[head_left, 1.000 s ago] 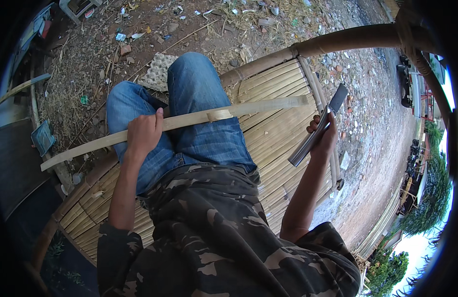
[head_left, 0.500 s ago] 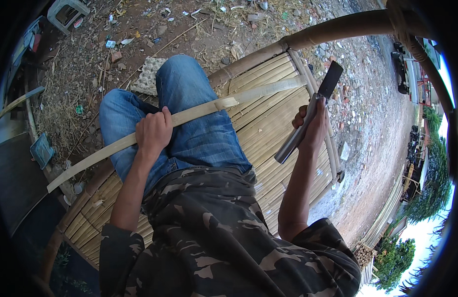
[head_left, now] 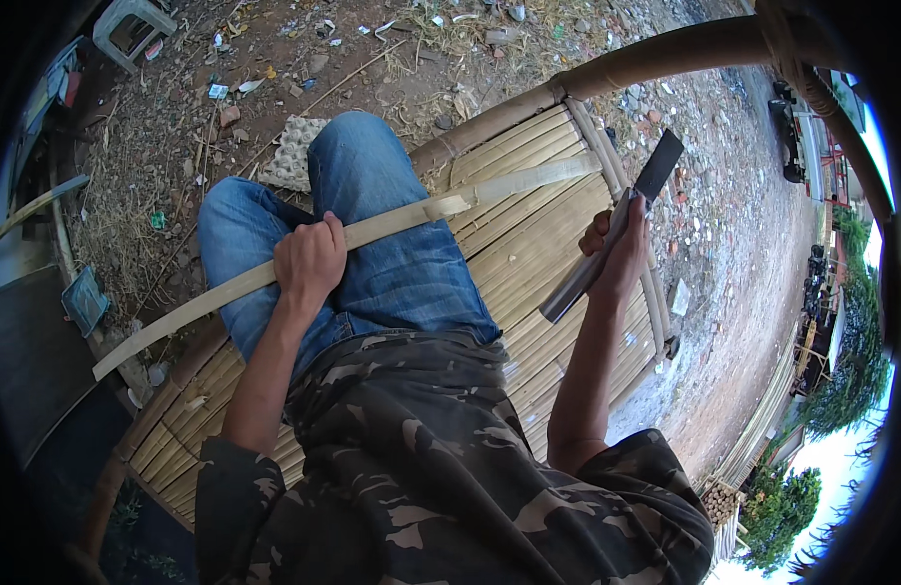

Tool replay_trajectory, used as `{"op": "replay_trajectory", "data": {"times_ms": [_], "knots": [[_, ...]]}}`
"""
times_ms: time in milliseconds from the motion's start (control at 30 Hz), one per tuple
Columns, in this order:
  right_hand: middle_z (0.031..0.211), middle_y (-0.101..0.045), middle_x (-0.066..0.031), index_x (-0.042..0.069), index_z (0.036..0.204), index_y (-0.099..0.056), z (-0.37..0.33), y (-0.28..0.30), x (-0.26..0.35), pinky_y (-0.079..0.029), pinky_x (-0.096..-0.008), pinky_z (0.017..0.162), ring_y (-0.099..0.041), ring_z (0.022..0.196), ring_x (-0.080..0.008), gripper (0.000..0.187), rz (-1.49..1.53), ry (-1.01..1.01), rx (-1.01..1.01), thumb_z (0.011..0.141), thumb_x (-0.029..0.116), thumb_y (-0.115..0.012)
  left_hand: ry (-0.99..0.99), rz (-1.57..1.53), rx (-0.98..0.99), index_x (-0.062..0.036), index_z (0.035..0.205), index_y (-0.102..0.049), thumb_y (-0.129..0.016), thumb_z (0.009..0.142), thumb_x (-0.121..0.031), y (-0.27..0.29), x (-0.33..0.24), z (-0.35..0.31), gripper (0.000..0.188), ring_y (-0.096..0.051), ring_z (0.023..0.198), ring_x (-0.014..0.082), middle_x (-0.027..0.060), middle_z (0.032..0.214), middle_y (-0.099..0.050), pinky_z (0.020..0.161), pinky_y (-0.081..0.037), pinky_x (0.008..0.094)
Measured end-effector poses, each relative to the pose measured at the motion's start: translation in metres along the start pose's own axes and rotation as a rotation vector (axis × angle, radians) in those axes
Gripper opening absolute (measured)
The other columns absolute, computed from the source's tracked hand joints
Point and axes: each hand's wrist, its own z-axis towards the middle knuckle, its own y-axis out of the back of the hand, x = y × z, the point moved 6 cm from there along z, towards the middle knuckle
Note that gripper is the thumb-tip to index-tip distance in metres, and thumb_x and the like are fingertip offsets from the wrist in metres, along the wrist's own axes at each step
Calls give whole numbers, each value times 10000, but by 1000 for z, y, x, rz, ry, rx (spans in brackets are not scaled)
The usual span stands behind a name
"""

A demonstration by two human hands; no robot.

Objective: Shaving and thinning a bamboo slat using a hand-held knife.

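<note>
A long, flat bamboo strip [head_left: 392, 223] lies slantwise over my jeans, its right part reaching over the slatted bamboo seat [head_left: 528, 255]. My left hand [head_left: 310, 259] is closed round it above my lap. A pale split or raised sliver shows on the strip just right of my knee. Off to the right, my right hand [head_left: 621, 252] grips a knife [head_left: 659, 164] by its grey, tube-like handle. The dark, square-ended blade points up and away, apart from the strip. Part of the handle is hidden by my fingers.
A curved bamboo rail [head_left: 655, 66] frames the seat at the far right. Litter and stones cover the ground [head_left: 363, 68]. A grey egg tray [head_left: 292, 154] lies beyond my knees, and a plastic stool [head_left: 131, 29] stands at the far left. Bundled poles [head_left: 752, 414] lie at right.
The knife has dropped slightly and shifted a little to the right with my right hand. My left hand, still on the strip, is marginally farther right.
</note>
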Motion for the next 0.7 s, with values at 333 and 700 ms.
{"op": "replay_trajectory", "data": {"times_ms": [333,700], "knots": [[615,-486,-22,76,925,-451,-16,-29,-17,-399,-250,403,-479,461,-100,330,-179,-51,96,1008,395,-463,2,-2,-9,-4,512,-614,-405,965,-225,-2,4,-1,546,-626,502,384,230,555,-596,524,-525,463],[603,-495,-10,107,902,-465,-31,-47,-39,-382,-223,364,-468,410,-84,338,-282,-155,227,1004,429,-466,27,-23,11,-4,523,-618,-401,968,-235,-2,5,1,547,-629,531,401,240,570,-598,548,-526,477]]}}
